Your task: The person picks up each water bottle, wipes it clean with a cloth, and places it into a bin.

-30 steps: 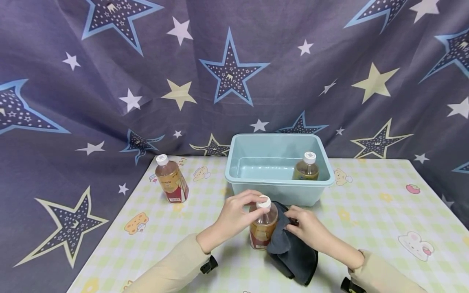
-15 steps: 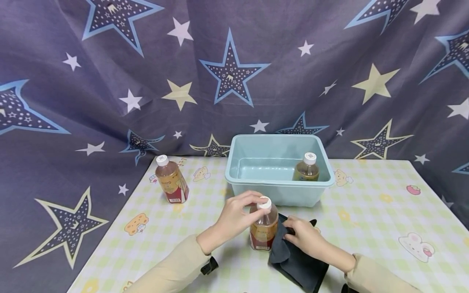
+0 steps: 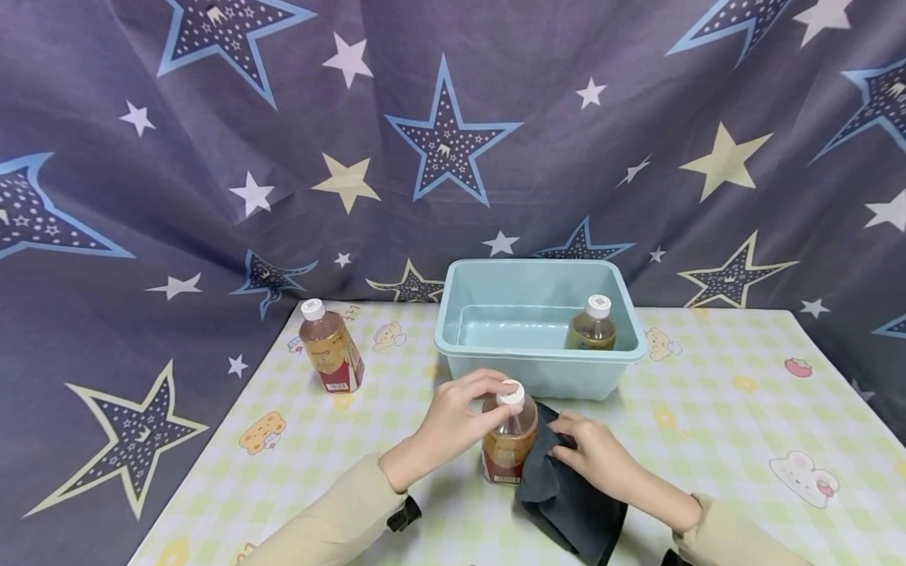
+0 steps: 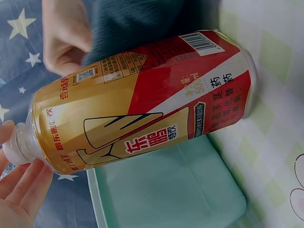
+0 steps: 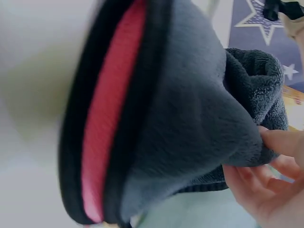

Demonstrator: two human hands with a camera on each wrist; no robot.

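A drink bottle [image 3: 508, 452] with a gold and red label stands upright on the table in front of the basin. My left hand [image 3: 460, 413] holds it by its white cap [image 4: 18, 145], thumb and fingers around the cap and neck. At the bottle's right side my right hand [image 3: 598, 452] pinches a dark grey cloth [image 3: 566, 495]. The cloth lies against the bottle's side and hangs down toward the table. In the right wrist view the cloth [image 5: 190, 104] bunches between thumb and fingers, with a pink strip [image 5: 111, 109] and black edging showing.
Behind the hands stands a light blue plastic basin [image 3: 538, 369], with one capped bottle [image 3: 593, 328] inside at its right. Another bottle [image 3: 331, 352] stands at the table's back left. A starry curtain [image 3: 453, 228] hangs behind the checked tablecloth [image 3: 736, 440].
My right hand has shifted slightly back and forth beside the bottle, and the cloth's hanging part has swung and changed its folds. The left hand and bottle stay in place.
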